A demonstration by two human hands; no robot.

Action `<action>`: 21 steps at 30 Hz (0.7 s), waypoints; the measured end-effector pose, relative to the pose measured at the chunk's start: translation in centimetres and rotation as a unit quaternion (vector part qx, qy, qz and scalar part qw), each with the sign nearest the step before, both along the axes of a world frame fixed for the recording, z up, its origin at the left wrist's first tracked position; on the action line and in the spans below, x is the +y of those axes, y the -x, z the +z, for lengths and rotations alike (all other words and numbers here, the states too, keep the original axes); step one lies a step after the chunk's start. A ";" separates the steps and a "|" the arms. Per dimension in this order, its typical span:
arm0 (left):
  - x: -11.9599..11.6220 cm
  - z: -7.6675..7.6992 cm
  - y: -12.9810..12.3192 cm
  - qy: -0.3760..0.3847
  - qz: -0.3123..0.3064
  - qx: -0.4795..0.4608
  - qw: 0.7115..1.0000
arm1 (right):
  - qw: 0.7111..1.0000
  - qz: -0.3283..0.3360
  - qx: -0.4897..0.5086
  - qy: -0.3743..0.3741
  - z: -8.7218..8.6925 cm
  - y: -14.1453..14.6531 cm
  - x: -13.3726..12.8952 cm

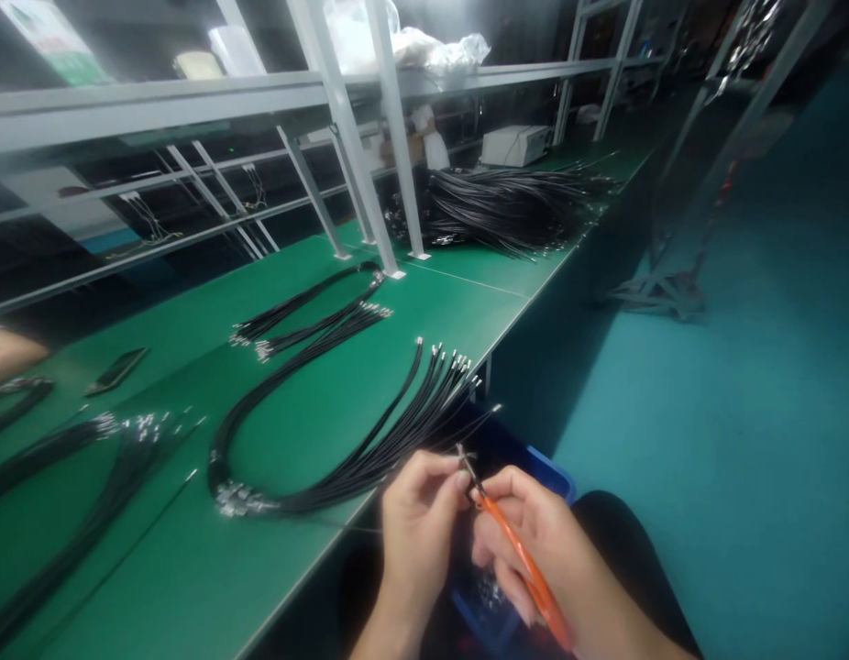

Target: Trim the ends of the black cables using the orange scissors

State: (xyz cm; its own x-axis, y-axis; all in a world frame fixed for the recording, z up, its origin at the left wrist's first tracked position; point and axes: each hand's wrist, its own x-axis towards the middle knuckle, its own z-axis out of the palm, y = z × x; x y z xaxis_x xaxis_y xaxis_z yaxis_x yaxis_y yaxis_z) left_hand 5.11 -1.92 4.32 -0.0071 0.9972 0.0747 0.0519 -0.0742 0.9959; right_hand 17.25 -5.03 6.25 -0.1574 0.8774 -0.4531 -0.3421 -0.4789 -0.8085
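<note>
My left hand (424,513) is closed in a pinch on a thin black cable whose end shows small between the fingertips. In my right hand (517,541) is an orange-handled cutting tool (524,555), its metal tip up against the cable end at my left fingertips. Beside my left hand, a curved bundle of black cables (280,380) with metal ends lies on the green table (191,568). Below my hands is a blue bin (552,469), partly hidden, with small clear or shiny pieces inside.
More black cable bundles lie at the left (115,495), near a phone (118,369) and another person's arm (8,356). A large cable pile (507,206) and a white box (515,145) are farther back. Shelf posts (359,156) rise from the table.
</note>
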 end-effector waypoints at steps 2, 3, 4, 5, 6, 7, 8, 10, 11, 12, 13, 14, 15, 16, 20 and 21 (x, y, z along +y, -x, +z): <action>0.1 -0.1 0.0 0.002 -0.002 0.005 1.000 | 1.000 0.000 -0.008 0.006 -0.1 0.0 0.2; 0.1 -0.1 -0.1 0.003 -0.004 0.007 1.000 | 1.000 0.002 -0.012 0.009 -0.1 0.0 0.2; 0.2 -0.1 -0.1 0.004 -0.006 0.010 1.000 | 1.000 0.005 -0.019 0.013 -0.1 -0.1 0.2; 0.2 -0.1 -0.1 0.005 -0.007 0.011 1.000 | 1.000 0.007 -0.026 0.016 -0.1 -0.1 0.2; 0.2 -0.1 -0.1 0.006 -0.008 0.012 1.000 | 0.999 0.008 -0.032 0.018 -0.1 -0.2 0.2; 0.1 -0.1 -0.1 0.006 -0.009 0.013 1.000 | 0.999 0.012 -0.033 0.016 -0.1 -0.3 0.1; 0.1 -0.1 -0.2 0.006 -0.010 0.015 1.000 | 0.999 0.018 -0.030 0.010 -0.2 -0.5 0.0; 0.1 -0.1 -0.2 0.004 -0.015 0.021 1.000 | 0.999 0.032 -0.015 -0.009 -0.4 -0.8 -0.3; 0.1 -0.1 -0.3 0.004 -0.016 0.023 1.000 | 0.999 0.035 -0.007 -0.020 -0.6 -1.0 -0.5; 0.1 -0.1 -0.3 0.004 -0.012 0.024 1.000 | 0.999 0.032 -0.002 -0.032 -0.7 -1.3 -0.7; 0.2 -0.2 -0.4 0.005 -0.006 0.022 1.000 | 0.999 0.029 0.002 -0.042 -0.9 -1.5 -0.8; 0.3 -0.2 -0.4 0.006 0.003 0.019 1.000 | 0.998 0.030 0.005 -0.049 -1.1 -1.7 -0.9; 0.3 -0.3 -0.5 0.008 0.012 0.016 1.000 | 0.998 0.038 0.007 -0.051 -1.3 -1.8 -1.1; 0.4 -0.4 -0.5 0.008 0.018 0.013 1.000 | 0.997 0.052 0.009 -0.051 -1.4 -2.0 -1.1; 0.5 -1.0 -0.4 -0.007 0.003 0.029 1.000 | 0.996 0.082 -0.003 -0.038 -1.8 -1.9 -1.0; 0.5 -1.2 -0.3 -0.012 -0.003 0.036 0.999 | 0.997 0.074 -0.014 -0.032 -1.8 -1.7 -0.8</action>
State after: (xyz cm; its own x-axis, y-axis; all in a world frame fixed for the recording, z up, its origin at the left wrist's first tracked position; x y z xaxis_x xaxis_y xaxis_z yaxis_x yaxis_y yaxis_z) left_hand 5.44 -1.46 3.16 0.0052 0.9951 0.0986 0.1227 -0.0985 0.9875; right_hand 18.93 -5.85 4.46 -0.2763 0.8724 -0.4032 -0.2488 -0.4701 -0.8468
